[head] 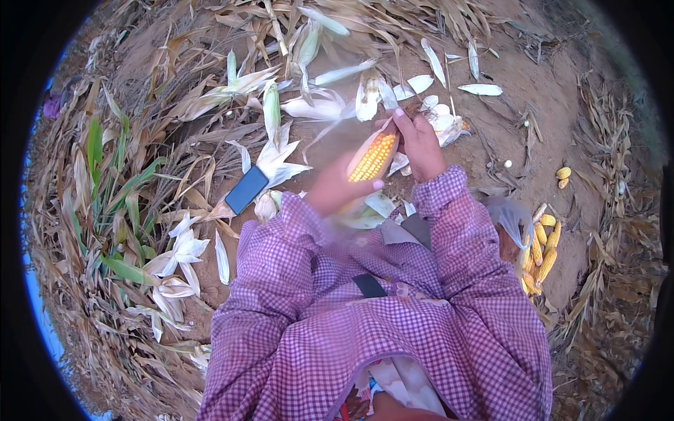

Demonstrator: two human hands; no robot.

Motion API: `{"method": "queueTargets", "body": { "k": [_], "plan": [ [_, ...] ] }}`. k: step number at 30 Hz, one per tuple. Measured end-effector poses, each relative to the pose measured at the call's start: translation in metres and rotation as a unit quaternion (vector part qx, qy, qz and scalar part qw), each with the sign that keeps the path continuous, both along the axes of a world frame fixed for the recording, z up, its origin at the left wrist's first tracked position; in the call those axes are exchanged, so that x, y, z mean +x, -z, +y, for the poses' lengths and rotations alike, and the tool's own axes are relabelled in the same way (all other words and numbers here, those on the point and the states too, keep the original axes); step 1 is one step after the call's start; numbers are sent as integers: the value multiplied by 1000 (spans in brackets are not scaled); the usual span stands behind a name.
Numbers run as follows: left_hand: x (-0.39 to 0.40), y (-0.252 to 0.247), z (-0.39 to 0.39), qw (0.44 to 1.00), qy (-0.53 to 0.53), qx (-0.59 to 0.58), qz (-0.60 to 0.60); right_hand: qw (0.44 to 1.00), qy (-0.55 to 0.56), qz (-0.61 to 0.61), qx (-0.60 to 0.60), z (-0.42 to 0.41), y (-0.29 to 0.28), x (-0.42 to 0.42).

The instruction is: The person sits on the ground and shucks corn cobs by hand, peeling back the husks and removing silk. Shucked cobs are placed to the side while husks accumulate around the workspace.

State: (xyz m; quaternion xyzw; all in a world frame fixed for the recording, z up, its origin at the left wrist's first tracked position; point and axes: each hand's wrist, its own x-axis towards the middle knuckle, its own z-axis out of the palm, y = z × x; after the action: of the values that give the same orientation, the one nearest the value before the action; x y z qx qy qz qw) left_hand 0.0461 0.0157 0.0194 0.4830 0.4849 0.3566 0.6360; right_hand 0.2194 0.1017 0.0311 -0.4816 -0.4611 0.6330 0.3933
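An ear of corn with yellow kernels bared on its upper face is held before me, its tip slanting up to the right. My left hand wraps the lower end of the ear, thumb laid across it. At the tip, my right hand pinches the pale husk between thumb and fingers. Husk still lines both sides of the ear. Below the left hand, pale green husk shows, partly hidden by the hand and sleeve.
A smartphone lies on husks at the left. Husked corn ears are piled at the right beside a clear plastic bag. Two short ears lie beyond. Dry stalks and leaves cover the left ground; loose husks lie ahead.
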Motion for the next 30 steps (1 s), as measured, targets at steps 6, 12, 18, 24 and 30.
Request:
{"method": "queueTargets", "body": {
  "k": [6, 12, 18, 24, 30],
  "plan": [
    [-7, 4, 7, 996, 55, 56, 43, 994, -8, 95, -61, 0, -14, 16],
    [-13, 1, 11, 989, 68, 126, 36, 976, -44, 191, -91, -3, -16, 21],
    [-23, 0, 5, 988, 75, 127, 35, 969, -67, 213, -106, -8, -18, 23],
    [-30, -1, 2, 986, 98, 132, 12, 965, -75, 215, -133, -13, -21, 21],
    [-15, -4, -5, 987, 94, 130, 7, 942, -60, 269, -191, -8, 10, 11]
  ]
}}
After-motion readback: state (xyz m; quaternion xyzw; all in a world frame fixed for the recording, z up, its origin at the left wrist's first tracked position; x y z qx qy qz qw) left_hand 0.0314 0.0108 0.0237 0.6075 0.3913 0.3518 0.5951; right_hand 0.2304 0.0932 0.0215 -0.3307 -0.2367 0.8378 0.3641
